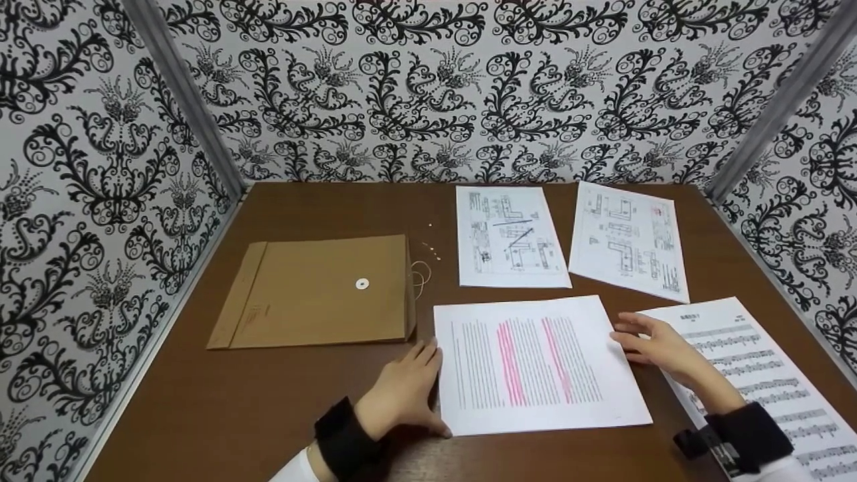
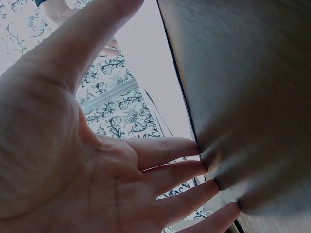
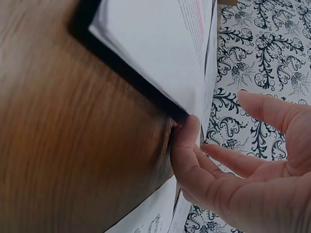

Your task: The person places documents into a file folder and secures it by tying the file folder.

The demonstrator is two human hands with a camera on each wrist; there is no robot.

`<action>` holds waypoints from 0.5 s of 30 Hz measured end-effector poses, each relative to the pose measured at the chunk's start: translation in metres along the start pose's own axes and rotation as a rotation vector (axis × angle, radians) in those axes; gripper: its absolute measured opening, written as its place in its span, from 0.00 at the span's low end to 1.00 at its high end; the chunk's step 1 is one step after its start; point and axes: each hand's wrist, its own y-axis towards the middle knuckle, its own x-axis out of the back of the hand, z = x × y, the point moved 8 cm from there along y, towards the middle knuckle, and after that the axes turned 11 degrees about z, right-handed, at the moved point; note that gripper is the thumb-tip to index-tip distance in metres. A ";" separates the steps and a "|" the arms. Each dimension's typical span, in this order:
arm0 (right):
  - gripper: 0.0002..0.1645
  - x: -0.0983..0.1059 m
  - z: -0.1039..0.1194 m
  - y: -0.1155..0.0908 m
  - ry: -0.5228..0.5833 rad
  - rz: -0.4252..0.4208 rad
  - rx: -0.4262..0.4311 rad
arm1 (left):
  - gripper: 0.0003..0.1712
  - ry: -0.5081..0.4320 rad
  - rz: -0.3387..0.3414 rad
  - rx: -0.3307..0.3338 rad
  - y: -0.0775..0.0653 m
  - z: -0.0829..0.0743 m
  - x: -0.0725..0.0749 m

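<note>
A white sheet of printed text with pink highlighter strokes (image 1: 529, 368) lies in front of me, sideways to my view. My left hand (image 1: 402, 388) is at its left edge, fingers extended along the side and thumb by the near left corner. In the left wrist view the fingertips (image 2: 206, 170) rest on the brown tabletop. My right hand (image 1: 659, 345) touches the sheet's right edge with loosely bent fingers. In the right wrist view one fingertip (image 3: 189, 128) meets the paper edge, while another digit stands apart from it. A dark shadow runs under that edge.
A brown string-tie envelope (image 1: 321, 294) lies at the left, its string loop toward the middle. Two technical drawings, one with blue marks (image 1: 512, 237) and one with a small red mark (image 1: 629, 241), lie at the back right. Sheet music (image 1: 770, 381) lies under the right forearm.
</note>
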 end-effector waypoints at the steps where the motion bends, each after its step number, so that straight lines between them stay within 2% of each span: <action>1: 0.44 0.000 0.000 0.000 0.005 0.004 -0.002 | 0.71 -0.002 0.001 0.001 0.000 0.000 0.000; 9: 0.45 -0.005 -0.008 0.007 0.048 0.032 -0.045 | 0.71 -0.032 0.009 -0.002 0.000 0.000 0.000; 15: 0.41 -0.012 -0.011 0.009 0.097 0.057 0.000 | 0.71 -0.028 0.003 -0.007 0.000 0.000 0.000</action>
